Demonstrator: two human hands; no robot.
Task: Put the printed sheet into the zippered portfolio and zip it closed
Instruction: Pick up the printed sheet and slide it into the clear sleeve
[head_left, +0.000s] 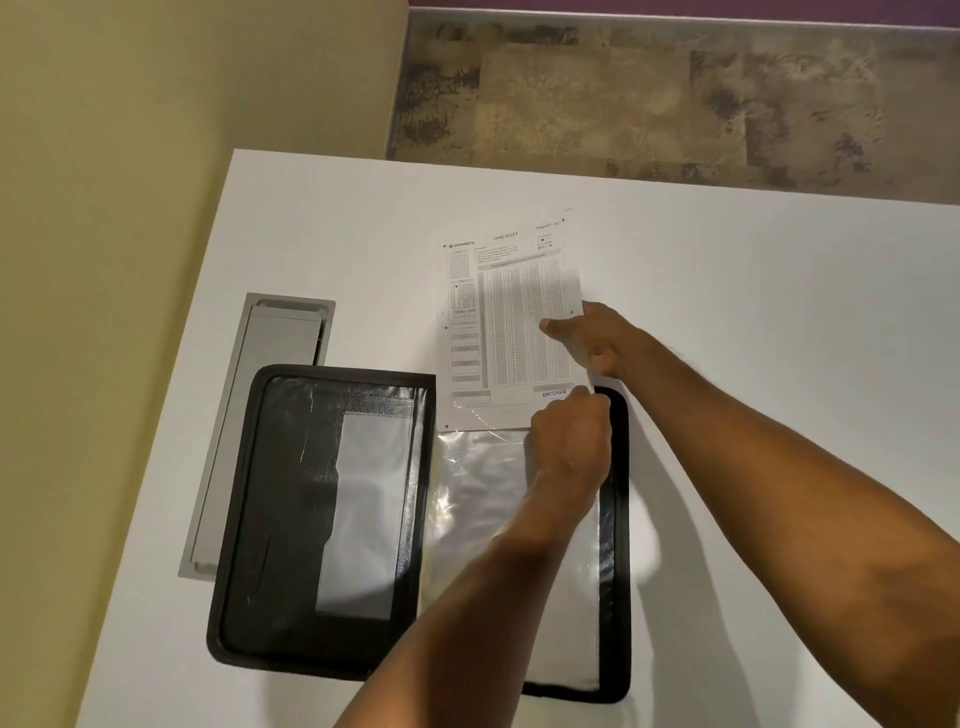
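Observation:
A black zippered portfolio lies open flat on the white table. Its right half holds a clear plastic sleeve. The printed sheet lies at the sleeve's top opening, and its lower edge sits inside the plastic. My right hand pinches the sheet's right edge, thumb on top. My left hand is closed at the sleeve's top right corner, where it grips the plastic edge next to the sheet's bottom corner. My left forearm covers part of the sleeve.
A grey metal cable hatch is set into the table left of the portfolio. A yellowish wall runs along the table's left side. Mottled brown floor shows beyond the far table edge.

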